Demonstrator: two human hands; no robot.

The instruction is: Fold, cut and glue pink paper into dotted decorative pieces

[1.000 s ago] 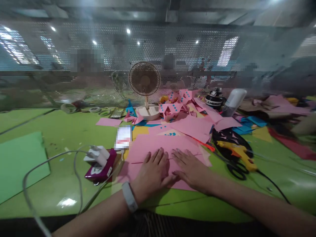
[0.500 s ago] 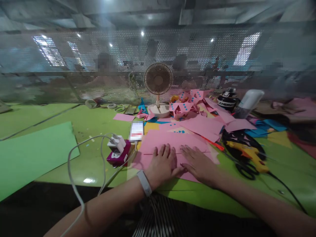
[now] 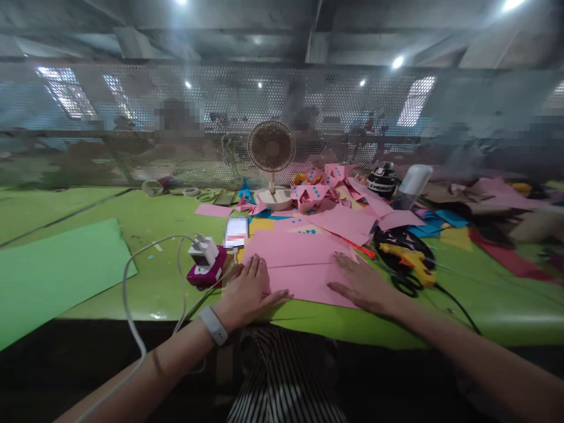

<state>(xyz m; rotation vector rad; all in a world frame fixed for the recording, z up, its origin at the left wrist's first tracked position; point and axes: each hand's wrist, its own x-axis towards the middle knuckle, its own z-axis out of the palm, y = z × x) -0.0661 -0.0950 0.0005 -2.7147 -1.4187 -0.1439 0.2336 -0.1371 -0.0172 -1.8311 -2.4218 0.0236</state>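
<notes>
A folded pink paper sheet (image 3: 304, 276) lies on the green table (image 3: 145, 288) in front of me. My left hand (image 3: 247, 292) rests flat on its left end, fingers spread, a white band on the wrist. My right hand (image 3: 359, 282) lies flat on the sheet's right end, fingers stretched out. Neither hand grips anything. A crease runs across the sheet between the hands.
A white charger on a magenta box (image 3: 205, 264) with a grey cable sits left of my left hand. A yellow glue gun (image 3: 405, 258) and black scissors (image 3: 403, 282) lie to the right. Behind are a small fan (image 3: 269, 158), heaps of pink paper, a phone (image 3: 236, 231), a green sheet (image 3: 53, 276).
My hands, side by side in the middle of the pink sheet before, have slid apart along it to its left and right ends. The camera view has shifted back a little.
</notes>
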